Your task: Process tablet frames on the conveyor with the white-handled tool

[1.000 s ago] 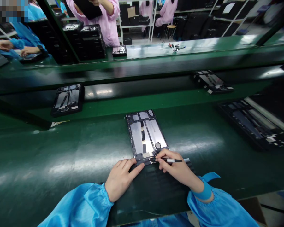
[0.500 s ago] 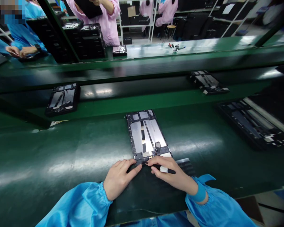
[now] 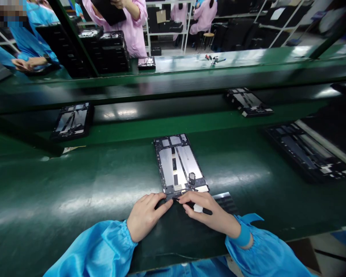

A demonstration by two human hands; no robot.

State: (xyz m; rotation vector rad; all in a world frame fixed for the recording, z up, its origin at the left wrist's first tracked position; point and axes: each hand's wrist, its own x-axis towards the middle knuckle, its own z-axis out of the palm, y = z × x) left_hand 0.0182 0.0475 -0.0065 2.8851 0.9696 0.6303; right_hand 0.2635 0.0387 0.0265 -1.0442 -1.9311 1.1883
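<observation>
An opened tablet (image 3: 165, 167) lies on the green bench in front of me, its silver battery panels and dark flat cables showing. My left hand (image 3: 145, 215) holds its lower left corner, with thumb and index finger at the bottom edge. In my right hand (image 3: 209, 209) is a slim pen-like tool (image 3: 202, 209) with a black and white handle. Its dark tip points left at the tablet's bottom edge, near my left thumb; whether it touches is too small to tell. A small black part with a grey square (image 3: 192, 177) rests on the tablet's lower right.
A clear striped strip (image 3: 226, 200) lies right of my right hand. Stacked opened tablets sit on the conveyor at left (image 3: 72, 120) and right (image 3: 249, 102). Another open tablet (image 3: 302, 150) lies at the right. Co-workers in pink (image 3: 135, 34) and blue (image 3: 39, 34) stand beyond.
The tablet stacks on the conveyor have shifted left. My right hand has tilted the tool very slightly, and my left hand stays at the same corner.
</observation>
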